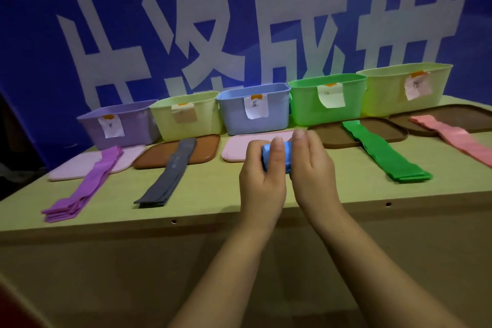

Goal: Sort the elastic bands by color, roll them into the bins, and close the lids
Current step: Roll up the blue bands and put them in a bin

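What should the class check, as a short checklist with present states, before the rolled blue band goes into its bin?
1. Blue band is fully rolled: ok, a compact roll with no loose tail showing.
2. Roll is held securely: ok for the left hand, which is wrapped round it; cannot tell for the right hand, flat against its end.
3. Blue bin is open: ok, no lid on it.
4. Its pink lid is within reach: ok, lying flat in front of the bin.
5. Bin is empty inside: cannot tell, interior hidden.
6. Path to the bin is clear: ok, only the lid lies between.
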A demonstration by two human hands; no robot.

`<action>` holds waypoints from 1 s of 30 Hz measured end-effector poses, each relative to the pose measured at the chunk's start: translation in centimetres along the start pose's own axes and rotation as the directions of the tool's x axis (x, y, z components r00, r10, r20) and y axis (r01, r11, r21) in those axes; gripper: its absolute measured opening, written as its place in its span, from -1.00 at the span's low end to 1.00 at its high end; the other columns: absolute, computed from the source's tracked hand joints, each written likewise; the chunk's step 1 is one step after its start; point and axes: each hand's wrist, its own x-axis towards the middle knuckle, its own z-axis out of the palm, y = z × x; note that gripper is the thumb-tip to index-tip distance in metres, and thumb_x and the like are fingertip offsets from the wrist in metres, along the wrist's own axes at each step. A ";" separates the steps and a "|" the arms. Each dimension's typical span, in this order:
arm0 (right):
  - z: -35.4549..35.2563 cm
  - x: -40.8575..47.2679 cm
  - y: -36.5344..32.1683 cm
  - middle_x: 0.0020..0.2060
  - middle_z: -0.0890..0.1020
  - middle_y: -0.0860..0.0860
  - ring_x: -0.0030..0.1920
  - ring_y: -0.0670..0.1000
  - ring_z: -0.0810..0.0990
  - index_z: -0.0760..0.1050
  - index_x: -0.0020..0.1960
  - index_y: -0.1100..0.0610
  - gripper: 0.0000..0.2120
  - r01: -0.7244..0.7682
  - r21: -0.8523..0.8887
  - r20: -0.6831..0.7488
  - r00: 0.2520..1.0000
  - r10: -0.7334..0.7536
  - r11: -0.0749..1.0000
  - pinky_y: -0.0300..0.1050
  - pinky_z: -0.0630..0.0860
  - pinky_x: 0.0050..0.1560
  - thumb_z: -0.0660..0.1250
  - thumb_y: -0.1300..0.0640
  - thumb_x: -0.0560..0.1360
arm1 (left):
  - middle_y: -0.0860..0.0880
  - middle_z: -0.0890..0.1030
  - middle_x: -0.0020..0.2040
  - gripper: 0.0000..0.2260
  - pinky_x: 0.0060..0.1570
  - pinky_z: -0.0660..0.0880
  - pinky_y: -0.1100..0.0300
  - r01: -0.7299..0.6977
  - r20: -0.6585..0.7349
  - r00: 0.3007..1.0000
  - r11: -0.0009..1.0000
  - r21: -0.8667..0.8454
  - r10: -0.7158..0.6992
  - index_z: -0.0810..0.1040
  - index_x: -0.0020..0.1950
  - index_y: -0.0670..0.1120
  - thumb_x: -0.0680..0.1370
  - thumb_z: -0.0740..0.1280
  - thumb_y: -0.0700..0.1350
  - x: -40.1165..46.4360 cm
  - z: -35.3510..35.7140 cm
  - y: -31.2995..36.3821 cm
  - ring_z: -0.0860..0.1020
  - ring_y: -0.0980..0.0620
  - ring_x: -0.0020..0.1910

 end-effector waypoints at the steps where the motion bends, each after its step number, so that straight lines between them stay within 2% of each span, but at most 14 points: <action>1: 0.0 0.2 0.1 -0.42 0.42 -0.04 -0.41 -0.15 0.39 0.32 -0.24 0.08 -0.71 0.026 -0.040 -0.016 1.000 -0.026 0.999 -0.21 0.30 -0.38 0.09 -0.03 0.60 | 0.04 0.49 -0.27 -0.59 -0.23 0.43 0.20 0.082 0.024 0.996 0.996 -0.029 -0.081 0.40 -0.16 -0.01 0.47 0.12 0.34 0.3 0.0 0.1 0.47 0.15 -0.26; 3: 0.2 0.3 0.4 -0.45 0.38 -0.07 -0.43 -0.16 0.36 0.28 -0.28 0.04 -0.72 0.050 -0.091 -0.024 0.998 -0.052 0.995 -0.30 0.25 -0.42 0.15 0.06 0.60 | 0.02 0.48 -0.28 -0.47 -0.22 0.42 0.09 0.223 0.060 0.974 0.974 -0.037 -0.220 0.42 -0.18 -0.01 0.42 0.08 0.46 1.3 -0.1 0.0 0.48 0.08 -0.27; 5: 0.5 0.4 0.9 -0.47 0.35 -0.08 -0.44 -0.14 0.32 0.24 -0.32 0.01 -0.69 0.052 -0.098 -0.026 0.998 -0.055 0.994 -0.30 0.24 -0.42 0.18 0.11 0.59 | 0.00 0.45 -0.34 -0.52 -0.26 0.37 0.10 0.170 0.004 0.985 0.982 0.088 -0.171 0.41 -0.21 -0.12 0.53 0.09 0.29 2.0 -0.2 0.1 0.42 0.09 -0.34; 7: 0.9 0.8 1.3 -0.48 0.33 -0.06 -0.44 -0.11 0.29 0.22 -0.34 0.01 -0.70 0.060 -0.093 -0.027 0.998 -0.063 0.994 -0.26 0.21 -0.42 0.16 0.08 0.55 | -0.04 0.40 -0.37 -0.63 -0.29 0.32 0.06 0.135 -0.052 0.990 0.983 0.125 -0.129 0.36 -0.25 -0.22 0.64 0.16 0.02 2.7 -0.1 -0.4 0.36 -0.03 -0.33; 9: 1.2 1.7 1.9 -0.47 0.33 -0.02 -0.43 -0.11 0.27 0.22 -0.34 0.05 -0.73 0.074 -0.087 -0.015 0.997 -0.076 0.993 -0.24 0.20 -0.42 0.12 0.06 0.52 | -0.06 0.34 -0.39 -0.70 -0.31 0.25 0.05 0.184 -0.061 0.982 0.975 0.123 -0.178 0.29 -0.30 -0.22 0.61 0.17 -0.15 3.7 0.1 -1.0 0.30 -0.08 -0.32; 11: 1.2 2.4 2.2 -0.46 0.35 -0.01 -0.42 -0.12 0.28 0.26 -0.31 0.12 -0.73 0.079 -0.066 0.026 0.997 -0.078 0.995 -0.24 0.22 -0.41 0.11 0.03 0.53 | -0.08 0.33 -0.37 -0.74 -0.30 0.26 0.06 0.237 -0.029 0.971 0.965 0.113 -0.236 0.28 -0.31 -0.20 0.57 0.18 -0.20 4.8 0.0 -1.3 0.31 -0.06 -0.31; 13: 1.0 3.8 2.7 -0.44 0.40 -0.10 -0.42 -0.15 0.35 0.33 -0.23 0.09 -0.72 0.068 -0.044 0.154 0.986 -0.060 0.997 -0.27 0.27 -0.39 0.11 -0.10 0.52 | -0.10 0.40 -0.30 -0.77 -0.26 0.35 0.03 0.305 0.012 0.952 0.951 0.053 -0.306 0.37 -0.27 -0.19 0.56 0.20 -0.13 6.4 0.0 -1.7 0.39 -0.05 -0.25; 15: 0.5 5.4 2.7 -0.33 0.50 -0.16 -0.40 -0.17 0.48 0.38 -0.06 -0.07 -0.79 0.011 0.020 0.380 0.925 -0.018 1.000 -0.28 0.39 -0.36 0.19 -0.19 0.47 | -0.06 0.45 -0.27 -0.77 -0.26 0.38 0.09 0.407 0.010 0.913 0.913 -0.016 -0.407 0.44 -0.25 -0.09 0.59 0.22 -0.05 8.2 -0.3 -1.9 0.44 -0.02 -0.24; 16: 0.2 6.4 2.6 -0.19 0.52 -0.15 -0.34 -0.16 0.54 0.35 0.06 -0.16 -0.76 -0.036 0.047 0.490 0.872 0.008 0.998 -0.26 0.47 -0.32 0.28 -0.17 0.45 | -0.04 0.47 -0.27 -0.77 -0.28 0.38 0.13 0.449 0.011 0.893 0.891 -0.063 -0.450 0.46 -0.23 -0.05 0.60 0.21 -0.02 9.2 -0.5 -2.1 0.45 0.00 -0.27; 18: -0.1 8.8 2.4 0.06 0.48 -0.16 -0.17 -0.14 0.61 0.28 0.20 -0.25 -0.49 -0.008 -0.006 0.616 0.787 0.010 1.000 -0.14 0.61 -0.16 0.45 -0.11 0.36 | -0.01 0.52 -0.29 -0.76 -0.33 0.38 0.20 0.503 0.035 0.863 0.853 -0.142 -0.503 0.50 -0.20 -0.02 0.60 0.20 0.03 11.2 -0.7 -2.8 0.50 0.04 -0.31; 21: 1.1 12.8 2.3 0.15 0.49 -0.16 -0.03 -0.09 0.62 0.37 0.23 -0.20 -0.51 0.160 -0.106 0.683 0.729 -0.045 0.981 -0.07 0.62 -0.02 0.47 0.04 0.38 | 0.01 0.56 -0.28 -0.77 -0.37 0.39 0.25 0.547 0.034 0.833 0.813 -0.200 -0.552 0.51 -0.18 0.02 0.60 0.19 0.07 14.1 -0.7 -4.1 0.52 0.08 -0.31; 23: 2.1 15.4 2.3 0.13 0.51 -0.15 -0.05 -0.07 0.63 0.41 0.25 -0.14 -0.53 0.118 -0.096 0.688 0.725 -0.020 0.988 -0.12 0.60 -0.01 0.45 0.15 0.41 | 0.01 0.55 -0.30 -0.77 -0.43 0.36 0.26 0.573 0.033 0.815 0.796 -0.194 -0.579 0.52 -0.17 0.03 0.60 0.19 0.09 16.4 -0.7 -4.8 0.49 0.09 -0.35; 26: 3.1 18.6 1.6 0.12 0.52 -0.15 -0.12 -0.06 0.63 0.42 0.25 -0.15 -0.51 0.047 -0.125 0.663 0.747 0.048 0.991 -0.18 0.60 -0.03 0.46 0.18 0.40 | 0.00 0.52 -0.34 -0.76 -0.54 0.29 0.33 0.629 0.062 0.773 0.751 -0.200 -0.631 0.53 -0.12 -0.01 0.60 0.19 0.09 19.7 -0.3 -4.7 0.44 0.11 -0.44; 30: 3.7 22.7 -0.3 0.05 0.57 -0.17 -0.19 -0.07 0.62 0.47 0.14 -0.11 -0.57 -0.052 -0.181 0.632 0.759 0.156 0.982 -0.22 0.60 -0.11 0.49 0.19 0.35 | -0.07 0.45 -0.41 -0.64 -0.59 0.16 0.35 0.750 0.196 0.661 0.629 -0.206 -0.724 0.53 -0.09 -0.14 0.59 0.18 0.14 23.7 0.1 -3.4 0.33 0.10 -0.59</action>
